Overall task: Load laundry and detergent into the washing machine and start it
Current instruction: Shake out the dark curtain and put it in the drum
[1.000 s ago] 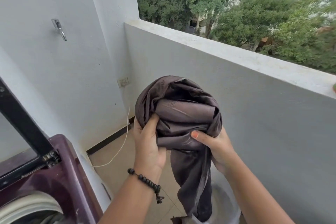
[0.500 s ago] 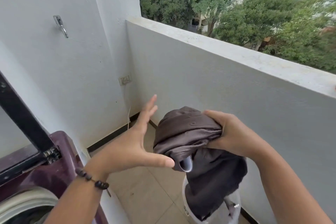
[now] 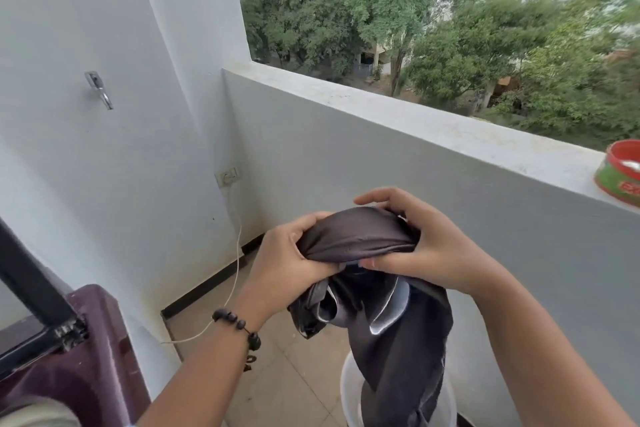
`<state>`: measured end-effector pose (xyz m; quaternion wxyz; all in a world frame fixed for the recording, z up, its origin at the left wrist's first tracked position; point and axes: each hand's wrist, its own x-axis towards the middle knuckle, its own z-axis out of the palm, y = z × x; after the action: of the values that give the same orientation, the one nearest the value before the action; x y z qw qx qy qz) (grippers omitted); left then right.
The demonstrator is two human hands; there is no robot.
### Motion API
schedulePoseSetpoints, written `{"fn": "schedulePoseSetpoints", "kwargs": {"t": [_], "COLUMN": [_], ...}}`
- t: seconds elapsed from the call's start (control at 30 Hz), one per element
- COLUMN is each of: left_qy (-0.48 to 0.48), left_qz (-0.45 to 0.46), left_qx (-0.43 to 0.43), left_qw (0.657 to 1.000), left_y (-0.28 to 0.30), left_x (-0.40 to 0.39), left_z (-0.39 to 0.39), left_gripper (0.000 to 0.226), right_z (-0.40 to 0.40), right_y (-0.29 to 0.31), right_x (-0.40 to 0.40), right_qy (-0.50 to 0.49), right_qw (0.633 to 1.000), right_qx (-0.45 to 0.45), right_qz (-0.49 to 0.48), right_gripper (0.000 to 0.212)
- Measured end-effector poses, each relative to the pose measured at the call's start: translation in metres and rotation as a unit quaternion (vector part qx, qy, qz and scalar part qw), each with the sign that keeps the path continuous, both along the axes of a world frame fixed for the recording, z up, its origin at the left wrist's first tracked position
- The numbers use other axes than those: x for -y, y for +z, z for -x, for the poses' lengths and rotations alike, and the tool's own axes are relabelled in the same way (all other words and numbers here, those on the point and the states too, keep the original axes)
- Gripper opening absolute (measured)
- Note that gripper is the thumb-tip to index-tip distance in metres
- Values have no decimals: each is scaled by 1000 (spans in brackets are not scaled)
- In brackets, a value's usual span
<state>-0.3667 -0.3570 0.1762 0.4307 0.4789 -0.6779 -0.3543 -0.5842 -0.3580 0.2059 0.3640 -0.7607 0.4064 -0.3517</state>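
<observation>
A dark brown satin garment is bunched at chest height between both hands, and its lower part hangs down into a white bucket on the floor. My left hand, with a bead bracelet on the wrist, grips the left end of the bunch. My right hand grips the right end from above. The maroon top-loading washing machine stands at the lower left with its dark-framed lid raised. A red and green tub sits on the balcony ledge at the far right; its label is unreadable.
A grey parapet wall runs across the right side. A wall socket with a white cable is in the corner, and a metal tap sticks out of the left wall. The tiled floor lies between the machine and the bucket.
My left hand, open and apart from the cloth half a second ago, has closed on the garment again. The bundle is lower than a second ago and now stretched between both hands.
</observation>
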Motion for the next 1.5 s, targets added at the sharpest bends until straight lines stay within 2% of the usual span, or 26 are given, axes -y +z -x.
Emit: {"fn": "schedulePoseSetpoints", "kwargs": {"t": [0.07, 0.13, 0.23, 0.3, 0.47, 0.57, 0.6, 0.67, 0.77, 0.83, 0.9, 0.93, 1.0, 1.07, 1.13, 1.2, 1.23, 1.33, 1.4, 1.5], "left_qy": [15, 33, 62, 63, 57, 89, 103, 132, 144, 134, 93, 74, 25, -14, -32, -53, -62, -56, -26, 11], "left_qz": [0, -8, -39, -65, -85, -94, -100, -122, -156, -169, -153, -135, -89, -55, -21, 18, 23, 9, 41, 68], "left_qx": [-62, -161, -347, -438, -550, -577, -574, -548, -481, -398, -314, -259, -102, 74, 242, 339, 348, 301, 266, 134], "left_qw": [998, 986, 935, 894, 829, 807, 806, 817, 851, 892, 932, 953, 990, 996, 970, 939, 935, 952, 963, 989], "left_y": [12, 21, 30, 35, 41, 33, 29, 20, 3, -4, -4, 3, 23, 45, 58, 59, 58, 52, 44, 31], "left_x": [5, 8, 17, 18, 11, 8, 6, 2, -9, -16, -23, -26, -29, -30, -26, -16, -11, 1, 4, 8], "left_z": [7, 10, 19, 26, 49, 67, 71, 78, 74, 59, 36, 24, 13, 24, 48, 70, 78, 88, 92, 93], "left_gripper": [55, 54, 48, 39, 19, 20, 28, 48, 46, 54, 82, 99, 117, 131, 142, 146, 146, 143, 137, 123], "right_z": [19, 32, 47, 51, 46, 38, 37, 40, 52, 62, 72, 76, 83, 84, 79, 71, 68, 70, 77, 84], "right_y": [0, -6, -13, -15, -14, -16, -17, -17, -16, -14, -11, -8, -3, 3, 9, 13, 15, 18, 15, 11], "right_x": [4, 9, 16, 21, 34, 38, 40, 43, 47, 50, 54, 56, 58, 58, 55, 53, 52, 53, 53, 52], "right_qy": [1, 29, 78, 81, 101, 71, 49, 23, 30, 38, 35, 32, 41, 69, 105, 133, 139, 121, 107, 131], "right_qw": [998, 994, 984, 981, 974, 958, 952, 942, 938, 944, 963, 971, 982, 990, 992, 991, 990, 990, 990, 989], "right_qx": [57, 83, 126, 141, 169, 249, 273, 308, 324, 309, 257, 228, 179, 120, 65, 17, -4, -50, -72, -66], "right_qz": [-32, -57, -98, -110, -115, -125, -129, -131, -124, -108, -76, -61, -37, -15, -5, 9, 20, 55, 54, 6], "right_gripper": [75, 92, 110, 116, 122, 118, 115, 109, 93, 80, 70, 66, 60, 57, 55, 53, 53, 59, 68, 85]}}
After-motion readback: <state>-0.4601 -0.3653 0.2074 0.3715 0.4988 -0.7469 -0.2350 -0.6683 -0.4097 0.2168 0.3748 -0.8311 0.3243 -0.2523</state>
